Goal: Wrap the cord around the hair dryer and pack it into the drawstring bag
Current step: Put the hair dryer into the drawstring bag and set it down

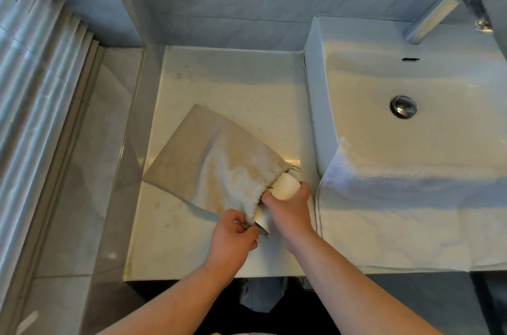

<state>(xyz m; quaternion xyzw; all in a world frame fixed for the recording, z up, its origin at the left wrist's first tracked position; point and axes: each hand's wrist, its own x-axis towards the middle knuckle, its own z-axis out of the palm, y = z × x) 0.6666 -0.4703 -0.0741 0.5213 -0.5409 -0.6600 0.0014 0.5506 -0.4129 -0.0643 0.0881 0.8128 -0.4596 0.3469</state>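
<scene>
A beige drawstring bag (208, 159) lies on the white counter (227, 79), its mouth turned toward me. Only the white end of the hair dryer (286, 186) sticks out of the mouth; the rest bulges inside the cloth, and no cord shows. My right hand (290, 208) grips that white end at the bag's opening. My left hand (233, 233) pinches the lower edge of the bag's mouth and holds it open.
A white square sink (411, 131) with a chrome drain (403, 106) and tap (430, 19) stands at the right. A white towel (397, 214) hangs over its front rim. Tiled wall rises behind, and the counter's front edge is near my forearms.
</scene>
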